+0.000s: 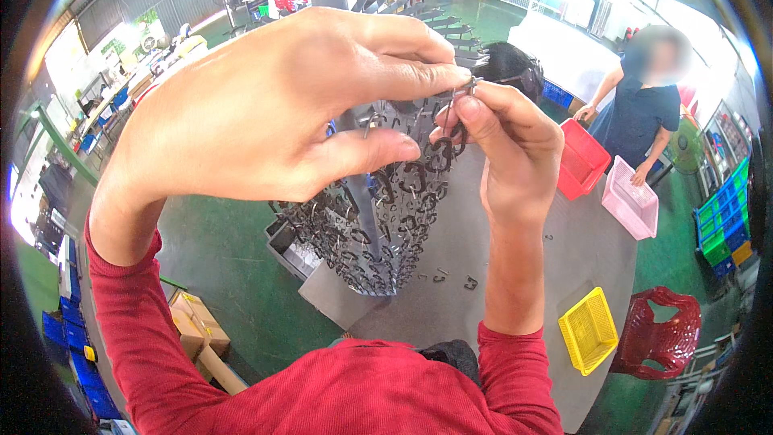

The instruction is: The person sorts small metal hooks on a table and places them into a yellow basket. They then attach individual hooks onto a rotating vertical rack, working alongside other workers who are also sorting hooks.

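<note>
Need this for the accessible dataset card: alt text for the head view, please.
Two bare hands meet close to the camera: the left hand and right hand pinch a small metal hook above a hanging rack of dark C-shaped parts. Below is a grey table with red, pink and yellow baskets; another person stands behind it.

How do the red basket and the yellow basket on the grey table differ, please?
The red basket is solid-walled and sits at the table's far end by a co-worker; the yellow basket is mesh-walled and lies at the near edge beside a red chair. Both are open-topped, rectangular plastic.
</note>
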Demonstrator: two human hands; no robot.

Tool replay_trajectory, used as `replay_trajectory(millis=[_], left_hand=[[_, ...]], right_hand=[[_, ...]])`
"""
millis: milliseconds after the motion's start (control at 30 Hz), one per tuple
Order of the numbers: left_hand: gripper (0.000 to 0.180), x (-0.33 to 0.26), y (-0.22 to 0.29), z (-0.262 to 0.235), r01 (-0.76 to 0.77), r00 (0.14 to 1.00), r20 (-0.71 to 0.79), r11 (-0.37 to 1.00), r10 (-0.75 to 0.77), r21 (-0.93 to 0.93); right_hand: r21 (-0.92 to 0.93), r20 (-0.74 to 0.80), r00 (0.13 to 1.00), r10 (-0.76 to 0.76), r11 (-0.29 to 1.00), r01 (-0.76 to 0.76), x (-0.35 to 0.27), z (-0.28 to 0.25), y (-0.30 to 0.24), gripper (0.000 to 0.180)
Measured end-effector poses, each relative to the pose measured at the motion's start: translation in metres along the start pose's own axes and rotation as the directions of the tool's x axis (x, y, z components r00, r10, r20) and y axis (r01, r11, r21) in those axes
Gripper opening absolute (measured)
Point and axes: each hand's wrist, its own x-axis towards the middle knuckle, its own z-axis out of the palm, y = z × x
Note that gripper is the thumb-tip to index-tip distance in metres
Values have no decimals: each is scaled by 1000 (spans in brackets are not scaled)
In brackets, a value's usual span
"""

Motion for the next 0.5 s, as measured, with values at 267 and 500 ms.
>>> replay_trajectory(millis=[267,500], left_hand=[[53,5,4,-1,6,999,43,996,-10,89],[52,1,6,2,55,998,24,982,-60,180]], right_hand=[[2,9,998,-60,998,60,-2,-10,0,12],[-198,-235,971,-32,980,-16,-10,-44,-13,15]])
